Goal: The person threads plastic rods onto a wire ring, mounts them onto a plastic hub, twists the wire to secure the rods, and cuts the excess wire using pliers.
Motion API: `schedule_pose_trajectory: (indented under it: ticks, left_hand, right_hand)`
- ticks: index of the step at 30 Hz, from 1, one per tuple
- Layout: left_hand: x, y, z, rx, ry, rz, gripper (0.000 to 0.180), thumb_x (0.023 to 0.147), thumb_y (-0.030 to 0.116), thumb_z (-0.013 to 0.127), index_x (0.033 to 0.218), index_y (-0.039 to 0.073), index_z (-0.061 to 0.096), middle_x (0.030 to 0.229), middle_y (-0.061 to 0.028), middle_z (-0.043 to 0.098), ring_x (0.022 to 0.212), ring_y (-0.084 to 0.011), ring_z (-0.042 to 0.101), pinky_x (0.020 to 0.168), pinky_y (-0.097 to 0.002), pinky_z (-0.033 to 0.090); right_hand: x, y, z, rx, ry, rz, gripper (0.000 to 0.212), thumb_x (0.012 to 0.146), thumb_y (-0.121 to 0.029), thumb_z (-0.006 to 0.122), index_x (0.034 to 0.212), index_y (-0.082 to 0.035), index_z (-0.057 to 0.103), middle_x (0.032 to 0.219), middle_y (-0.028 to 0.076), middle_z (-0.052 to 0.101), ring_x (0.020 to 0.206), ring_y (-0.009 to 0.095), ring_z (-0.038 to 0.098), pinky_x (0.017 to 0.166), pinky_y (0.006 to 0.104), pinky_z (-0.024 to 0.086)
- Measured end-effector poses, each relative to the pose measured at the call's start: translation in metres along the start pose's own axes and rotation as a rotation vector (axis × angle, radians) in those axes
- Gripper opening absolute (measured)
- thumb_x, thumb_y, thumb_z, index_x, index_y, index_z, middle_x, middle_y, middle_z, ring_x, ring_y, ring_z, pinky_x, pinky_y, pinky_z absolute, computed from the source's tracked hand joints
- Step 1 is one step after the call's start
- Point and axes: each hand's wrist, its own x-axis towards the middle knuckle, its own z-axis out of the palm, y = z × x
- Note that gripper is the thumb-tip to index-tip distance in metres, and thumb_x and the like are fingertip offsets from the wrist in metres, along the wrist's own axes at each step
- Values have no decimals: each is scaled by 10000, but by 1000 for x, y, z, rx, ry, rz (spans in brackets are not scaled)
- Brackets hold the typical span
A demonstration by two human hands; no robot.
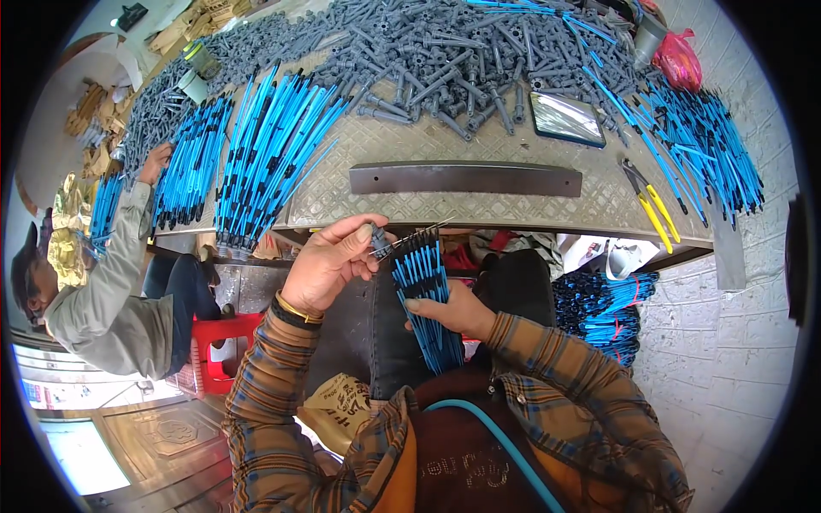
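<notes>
We judge step: fitting grey plug onto blue rod bundle, just below metal table edge. Left hand pinches plug; right hand clasps bundle. Next calls for aligning tips, steady push.

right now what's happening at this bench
A person's right hand grips a bundle of blue and black rods upright below the bench edge, while the left hand pinches a small grey piece at the bundle's top. More blue rods and grey parts cover the metal bench. A co-worker sits alongside.
</notes>
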Motion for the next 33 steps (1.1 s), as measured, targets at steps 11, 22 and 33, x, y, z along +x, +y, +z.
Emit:
schedule_pose_trajectory:
  ticks: [11, 22, 33]
  left_hand:
    - [-2, 8, 9, 217, 58, 15, 288, 885, 211, 569, 1107, 30, 586, 727, -5, 601, 620, -85, 578, 564, -202, 476]
    - [-13, 6, 21, 397, -10, 169, 317, 827, 46, 615, 1136, 38, 545, 883, -12, 609, 666, -54, 544, 605, -188, 460]
    - [-8, 7, 18, 331, -25, 129, 323, 792, -76, 570, 1089, 41, 525, 990, -17, 602, 697, -35, 517, 607, -172, 428]
  right_hand:
    - [-1, -1, 1, -39, -1, -15, 277, 823, -250, 650, 961, -24, 570, 802, 56, 621, 733, 143, 634, 606, 273, 524]
    - [0, 13, 4, -210, 96, -94, 256, 821, -272, 650, 917, -39, 607, 789, 44, 637, 712, 111, 609, 640, 256, 501]
    - [0, 6, 1, -188, 80, -93, 260, 821, -260, 653, 938, -33, 606, 818, 49, 644, 755, 116, 622, 671, 264, 505]
